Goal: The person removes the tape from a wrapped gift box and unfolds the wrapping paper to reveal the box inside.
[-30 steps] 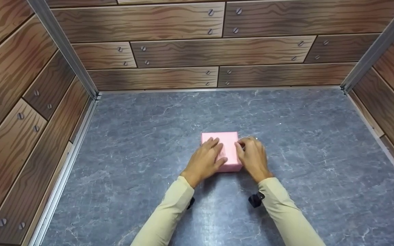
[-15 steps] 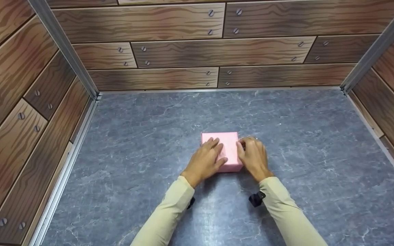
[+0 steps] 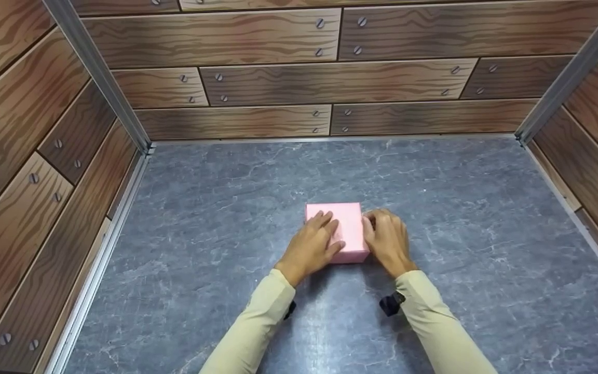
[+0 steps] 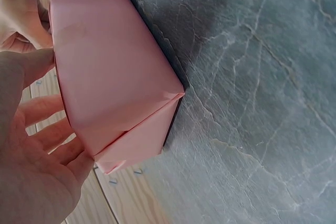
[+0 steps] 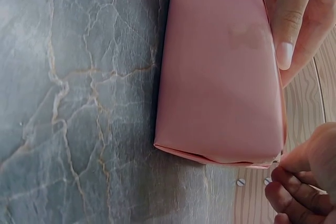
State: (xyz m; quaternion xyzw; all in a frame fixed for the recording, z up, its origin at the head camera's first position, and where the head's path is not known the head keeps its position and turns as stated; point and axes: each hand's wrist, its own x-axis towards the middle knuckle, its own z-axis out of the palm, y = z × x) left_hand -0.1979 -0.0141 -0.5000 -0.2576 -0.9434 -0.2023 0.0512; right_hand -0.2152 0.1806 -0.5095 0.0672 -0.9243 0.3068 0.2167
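A box wrapped in pink paper (image 3: pixel 350 223) sits on the grey marbled surface, with a folded end flap (image 4: pixel 136 140) showing in the left wrist view. My left hand (image 3: pixel 307 246) rests spread on its top, fingers fairly straight and thumb near the front edge. At the box's right side is my right hand (image 3: pixel 390 241), fingers curled. In the right wrist view, its thumb and fingertips pinch the pink wrapping paper (image 5: pixel 275 158) at the far upper corner. The pinched bit itself is tiny and mostly hidden by the fingers.
Wood-plank patterned walls (image 3: pixel 268 83) stand at the back and both sides, with metal corner posts (image 3: pixel 96 72). Grey marbled tabletop (image 3: pixel 200 234) surrounds the box. A dark wrist camera (image 3: pixel 391 304) hangs under the right sleeve.
My right hand has shifted slightly to the right, its thumb drawing away from over the box's right edge. My left hand and the box have stayed about where they were.
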